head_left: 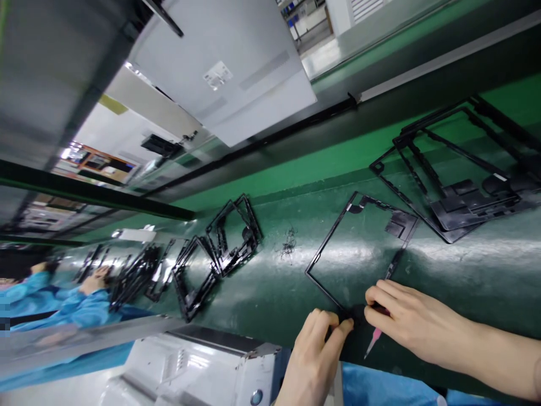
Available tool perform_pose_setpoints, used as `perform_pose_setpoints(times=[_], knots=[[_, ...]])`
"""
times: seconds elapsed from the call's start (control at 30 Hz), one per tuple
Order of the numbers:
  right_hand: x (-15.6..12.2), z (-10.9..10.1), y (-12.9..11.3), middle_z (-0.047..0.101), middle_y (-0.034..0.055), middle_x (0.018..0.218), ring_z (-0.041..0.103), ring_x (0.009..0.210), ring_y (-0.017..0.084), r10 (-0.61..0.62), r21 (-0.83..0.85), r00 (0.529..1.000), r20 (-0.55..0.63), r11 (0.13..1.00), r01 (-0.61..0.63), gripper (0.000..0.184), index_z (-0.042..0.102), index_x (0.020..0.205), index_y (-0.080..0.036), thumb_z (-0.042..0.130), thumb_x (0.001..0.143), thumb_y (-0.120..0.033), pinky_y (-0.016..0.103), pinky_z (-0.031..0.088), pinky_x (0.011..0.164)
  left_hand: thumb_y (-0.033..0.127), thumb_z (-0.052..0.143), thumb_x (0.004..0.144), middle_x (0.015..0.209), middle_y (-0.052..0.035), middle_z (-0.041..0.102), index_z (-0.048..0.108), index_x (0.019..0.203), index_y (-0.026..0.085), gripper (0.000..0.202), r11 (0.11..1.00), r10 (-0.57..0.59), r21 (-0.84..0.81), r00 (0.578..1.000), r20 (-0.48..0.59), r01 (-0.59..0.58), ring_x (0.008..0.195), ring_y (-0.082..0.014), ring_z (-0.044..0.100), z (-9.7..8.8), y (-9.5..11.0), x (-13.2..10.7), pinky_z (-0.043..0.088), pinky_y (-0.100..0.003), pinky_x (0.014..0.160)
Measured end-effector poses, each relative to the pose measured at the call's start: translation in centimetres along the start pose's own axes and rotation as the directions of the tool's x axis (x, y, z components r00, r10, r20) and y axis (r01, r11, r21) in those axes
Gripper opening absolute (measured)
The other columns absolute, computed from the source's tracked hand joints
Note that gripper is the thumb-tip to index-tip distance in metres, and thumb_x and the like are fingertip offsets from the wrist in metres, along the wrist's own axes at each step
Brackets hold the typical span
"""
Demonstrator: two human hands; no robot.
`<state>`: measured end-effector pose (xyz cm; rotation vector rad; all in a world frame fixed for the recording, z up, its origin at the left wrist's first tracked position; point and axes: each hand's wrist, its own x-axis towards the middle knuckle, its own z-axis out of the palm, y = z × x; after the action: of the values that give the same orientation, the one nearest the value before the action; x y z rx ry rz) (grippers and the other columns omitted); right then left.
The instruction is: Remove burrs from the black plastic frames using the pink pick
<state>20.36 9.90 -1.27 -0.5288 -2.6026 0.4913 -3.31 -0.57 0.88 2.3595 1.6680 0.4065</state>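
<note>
A thin black rectangular plastic frame (323, 246) lies on the green worktop in front of me. My left hand (316, 349) is closed on its near corner, the fingertips pinching the edge. My right hand (406, 316) is beside the frame's near right side, its fingers curled around a slim pink tool (375, 335). The tool's pale, pointed end sticks out below the hand towards me; its other end is hidden in the fingers. Whether the right fingers also touch the frame, I cannot tell.
Several black frames (456, 214) overlap at the right. More frames (234, 237) lie to the left. Fine black shavings (289, 243) sit on the worktop (270, 293). A white machine housing (190, 366) is near left. A co-worker's blue sleeve (88, 307) shows at far left.
</note>
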Motion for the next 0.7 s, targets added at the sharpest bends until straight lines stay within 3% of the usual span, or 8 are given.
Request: perform_pose_setpoints(times=[0.13, 0.27, 0.33, 0.4, 0.47, 0.53, 0.63, 0.7], knots=[[0.0, -0.1, 0.0, 0.062, 0.0069, 0.095, 0.059, 0.083, 0.022, 0.006, 0.019, 1.000, -0.004, 1.000, -0.006, 0.029, 0.061, 0.092, -0.018, 0.054, 0.080, 0.007, 0.035, 0.059, 0.077, 0.009, 0.055, 0.106, 0.099, -0.0055, 0.060, 0.067, 0.115, 0.021, 0.019, 1.000, -0.019, -0.008, 0.996, -0.088, 0.019, 0.086, -0.0182, 0.059, -0.8, -1.3, 1.0, 0.052, -0.030, 0.078], [0.0, -0.1, 0.1, 0.062, 0.0068, 0.096, 0.059, 0.085, 0.022, 0.004, 0.029, 1.000, 0.029, 1.000, -0.005, 0.028, 0.059, 0.090, -0.019, 0.056, 0.079, 0.007, 0.035, 0.059, 0.079, 0.015, 0.058, 0.105, 0.107, -0.0062, 0.063, 0.068, 0.104, 0.023, 0.012, 0.983, -0.184, -0.044, 0.952, -0.244, 0.179, 0.099, -0.0215, 0.064, -1.8, -3.5, 1.8, 0.053, -0.034, 0.089], [0.0, -0.3, 0.3, 0.063, 0.0082, 0.098, 0.060, 0.088, 0.024, 0.026, 0.034, 0.999, 0.042, 0.999, -0.028, 0.021, 0.060, 0.093, -0.018, 0.060, 0.083, 0.001, 0.039, 0.059, 0.082, 0.020, 0.056, 0.107, 0.117, -0.0079, 0.066, 0.066, 0.102, 0.024, 0.012, 0.954, -0.278, -0.190, 0.919, -0.280, 0.231, 0.109, -0.0235, 0.066, -1.9, -3.9, 1.9, 0.053, -0.036, 0.096], [0.1, -0.5, 0.4, 0.064, 0.0105, 0.100, 0.061, 0.092, 0.027, 0.069, 0.039, 0.997, 0.024, 0.997, -0.070, 0.007, 0.062, 0.096, -0.017, 0.065, 0.091, -0.013, 0.043, 0.059, 0.084, 0.023, 0.051, 0.110, 0.119, -0.0092, 0.068, 0.063, 0.102, 0.023, 0.014, 0.872, -0.355, -0.433, 0.904, -0.237, 0.229, 0.113, -0.0241, 0.067, -1.5, -3.2, 1.8, 0.054, -0.038, 0.098], [0.1, -0.7, 0.6, 0.065, 0.0137, 0.103, 0.062, 0.095, 0.031, 0.096, 0.003, 0.995, -0.028, 0.995, -0.096, 0.015, 0.064, 0.099, -0.016, 0.068, 0.097, -0.030, 0.046, 0.059, 0.083, 0.026, 0.047, 0.112, 0.108, -0.0083, 0.071, 0.060, 0.102, 0.023, 0.017, 0.737, -0.354, -0.653, 0.923, -0.152, 0.175, 0.109, -0.0239, 0.069, -0.8, -1.7, 1.9, 0.056, -0.039, 0.097], [0.1, -0.7, 0.7, 0.067, 0.0167, 0.104, 0.064, 0.096, 0.033, 0.086, -0.086, 0.992, -0.089, 0.992, -0.094, 0.022, 0.066, 0.100, -0.013, 0.067, 0.099, -0.036, 0.046, 0.058, 0.081, 0.027, 0.048, 0.113, 0.096, -0.0060, 0.069, 0.060, 0.101, 0.023, 0.018, 0.608, -0.290, -0.786, 0.953, -0.085, 0.115, 0.105, -0.0235, 0.069, 0.0, 0.2, 2.4, 0.056, -0.038, 0.095], [0.1, -0.4, 0.6, 0.071, 0.0180, 0.104, 0.065, 0.093, 0.032, 0.018, -0.219, 0.989, -0.149, 0.974, -0.050, 0.015, 0.068, 0.101, -0.011, 0.056, 0.102, -0.020, 0.044, 0.056, 0.080, 0.029, 0.050, 0.113, 0.091, -0.0044, 0.065, 0.060, 0.098, 0.022, 0.019, 0.480, -0.242, -0.873, 0.969, -0.038, 0.086, 0.096, -0.0208, 0.067, 1.0, 2.4, 3.6, 0.054, -0.034, 0.087], [0.0, -0.3, 0.5, 0.073, 0.0169, 0.103, 0.065, 0.090, 0.030, -0.045, -0.250, 0.986, -0.162, 0.968, 0.003, 0.023, 0.069, 0.105, -0.009, 0.047, 0.100, -0.007, 0.042, 0.056, 0.080, 0.031, 0.050, 0.113, 0.090, -0.0034, 0.062, 0.059, 0.098, 0.022, 0.020, 0.474, -0.280, -0.875, 0.959, -0.040, 0.102, 0.087, -0.0179, 0.063, 1.6, 2.9, 4.5, 0.052, -0.030, 0.081]])
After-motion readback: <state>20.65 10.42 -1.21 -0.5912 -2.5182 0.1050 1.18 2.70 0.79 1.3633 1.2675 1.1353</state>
